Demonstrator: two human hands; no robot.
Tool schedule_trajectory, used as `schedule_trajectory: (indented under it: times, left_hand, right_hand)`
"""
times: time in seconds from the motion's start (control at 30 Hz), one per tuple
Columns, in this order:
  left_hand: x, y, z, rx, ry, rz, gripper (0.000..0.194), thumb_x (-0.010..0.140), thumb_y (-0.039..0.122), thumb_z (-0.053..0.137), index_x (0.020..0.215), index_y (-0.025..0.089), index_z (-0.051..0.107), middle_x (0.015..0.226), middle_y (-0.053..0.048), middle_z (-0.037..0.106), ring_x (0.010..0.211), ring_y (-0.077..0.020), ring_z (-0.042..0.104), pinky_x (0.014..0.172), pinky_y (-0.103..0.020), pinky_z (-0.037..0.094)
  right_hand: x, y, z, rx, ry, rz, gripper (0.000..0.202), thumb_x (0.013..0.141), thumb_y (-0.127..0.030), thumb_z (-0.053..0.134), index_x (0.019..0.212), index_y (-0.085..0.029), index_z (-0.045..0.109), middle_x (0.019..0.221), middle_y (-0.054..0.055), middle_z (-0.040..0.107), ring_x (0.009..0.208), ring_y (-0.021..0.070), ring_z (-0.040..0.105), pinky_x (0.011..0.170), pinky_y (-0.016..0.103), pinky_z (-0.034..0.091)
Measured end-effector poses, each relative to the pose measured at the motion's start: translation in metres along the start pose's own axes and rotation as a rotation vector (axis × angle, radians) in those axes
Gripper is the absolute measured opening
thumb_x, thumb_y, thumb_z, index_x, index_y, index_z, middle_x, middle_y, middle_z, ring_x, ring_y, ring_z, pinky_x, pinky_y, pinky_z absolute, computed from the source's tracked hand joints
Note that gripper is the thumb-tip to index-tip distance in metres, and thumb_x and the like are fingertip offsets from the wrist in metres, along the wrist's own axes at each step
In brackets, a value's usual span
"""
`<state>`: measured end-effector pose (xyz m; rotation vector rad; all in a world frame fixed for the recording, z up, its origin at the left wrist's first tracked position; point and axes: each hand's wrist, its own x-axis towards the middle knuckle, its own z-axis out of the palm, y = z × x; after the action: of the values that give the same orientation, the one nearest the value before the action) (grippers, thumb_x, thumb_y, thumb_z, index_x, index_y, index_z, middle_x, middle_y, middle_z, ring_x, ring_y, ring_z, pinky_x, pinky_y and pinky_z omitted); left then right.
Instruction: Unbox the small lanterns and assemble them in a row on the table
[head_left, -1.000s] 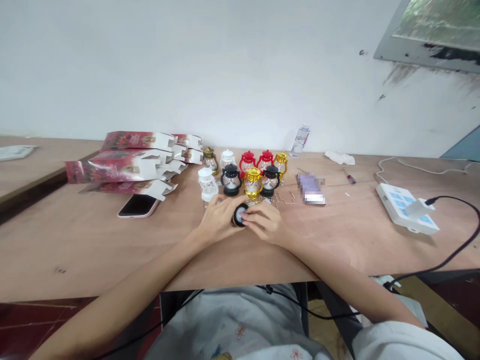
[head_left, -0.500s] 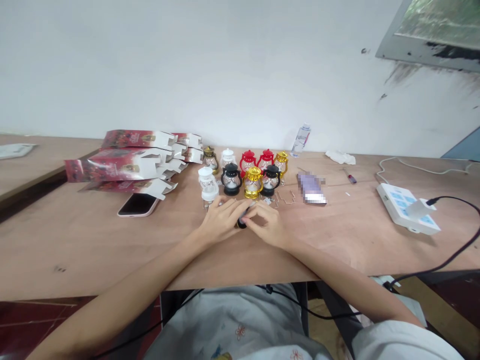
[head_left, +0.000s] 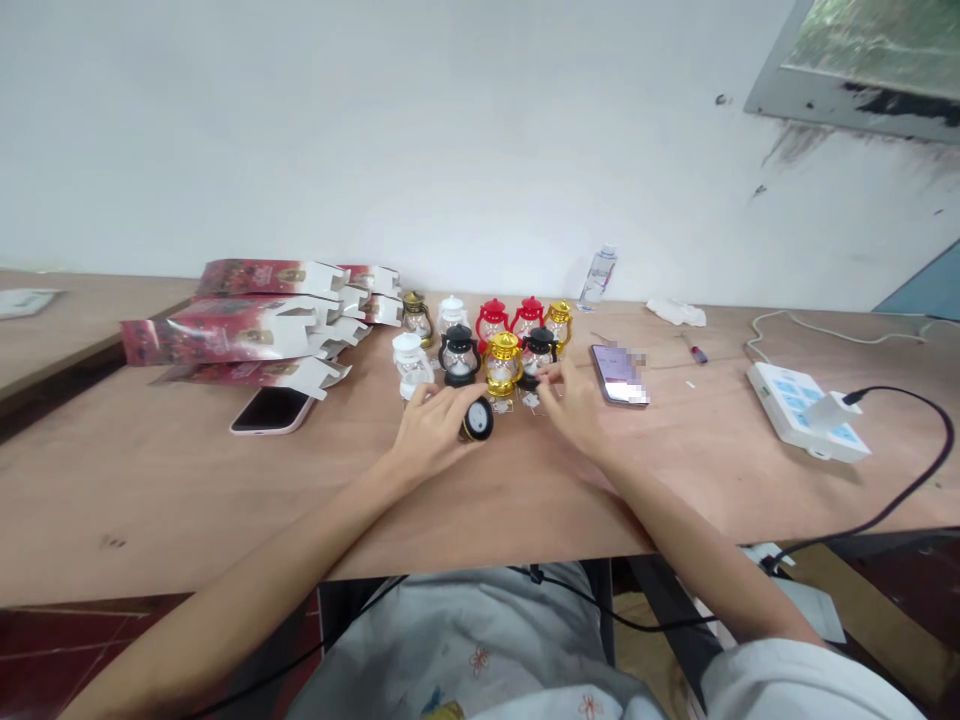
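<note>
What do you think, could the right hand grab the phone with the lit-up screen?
Probably yes. The right hand is close beside that phone, and nothing seems to stand between them. Its fingertips are by a black lantern, so it would likely need to swing right.

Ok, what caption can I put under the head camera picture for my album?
Left hand holding a black-ended piece, right hand beside a crowd of colourful little lanterns.

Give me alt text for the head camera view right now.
A left hand holds a small black lantern base outward, while the right hand reaches beside upright white, black, red, gold and bronze plastic-looking lanterns. Red-and-white cardboard boxes lie left; a white power strip sits right.
</note>
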<state>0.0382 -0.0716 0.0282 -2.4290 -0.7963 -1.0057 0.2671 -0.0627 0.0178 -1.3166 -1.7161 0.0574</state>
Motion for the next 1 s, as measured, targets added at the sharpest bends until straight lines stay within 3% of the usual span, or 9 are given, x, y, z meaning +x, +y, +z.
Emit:
schedule_trajectory:
  times: [0.17, 0.33, 0.7, 1.0]
  left_hand:
    - [-0.001, 0.001, 0.001, -0.047, 0.028, 0.029, 0.031, 0.088, 0.036, 0.052, 0.111, 0.015, 0.051, 0.107, -0.011, 0.07, 0.086, -0.0208, 0.067, 0.075, -0.033, 0.037]
    - [0.002, 0.002, -0.003, -0.034, 0.045, 0.037, 0.016, 0.087, 0.029, 0.053, 0.097, 0.017, 0.055, 0.107, -0.01, 0.07, 0.088, -0.0198, 0.066, 0.073, -0.033, 0.036]
    - [0.003, 0.004, -0.004, -0.033, 0.027, 0.045, 0.012, 0.087, 0.028, 0.052, 0.09, 0.018, 0.057, 0.105, -0.007, 0.07, 0.086, -0.0177, 0.065, 0.074, -0.032, 0.036]
    - [0.001, 0.003, -0.001, -0.005, 0.025, 0.085, 0.016, 0.088, 0.032, 0.052, 0.092, 0.018, 0.06, 0.107, -0.008, 0.07, 0.085, -0.0183, 0.065, 0.073, -0.033, 0.036]
  right_hand:
    - [0.019, 0.03, -0.012, -0.582, -0.239, 0.244, 0.015, 0.086, -0.019, 0.043, 0.093, -0.013, 0.055, 0.093, 0.013, 0.067, 0.083, 0.0234, 0.064, 0.066, 0.029, 0.04]
    - [0.02, 0.033, -0.011, -0.706, -0.46, 0.3, 0.023, 0.091, -0.024, 0.041, 0.102, -0.012, 0.057, 0.101, 0.016, 0.066, 0.092, 0.0253, 0.065, 0.069, 0.029, 0.041]
    - [0.019, 0.04, -0.007, -0.644, -0.471, 0.271, 0.024, 0.091, -0.024, 0.042, 0.098, -0.011, 0.061, 0.106, 0.015, 0.064, 0.099, 0.0249, 0.063, 0.079, 0.03, 0.044]
    - [0.015, 0.029, -0.009, -0.604, -0.428, 0.266, 0.024, 0.09, -0.024, 0.045, 0.104, -0.012, 0.061, 0.116, 0.014, 0.058, 0.099, 0.0229, 0.063, 0.082, 0.029, 0.044]
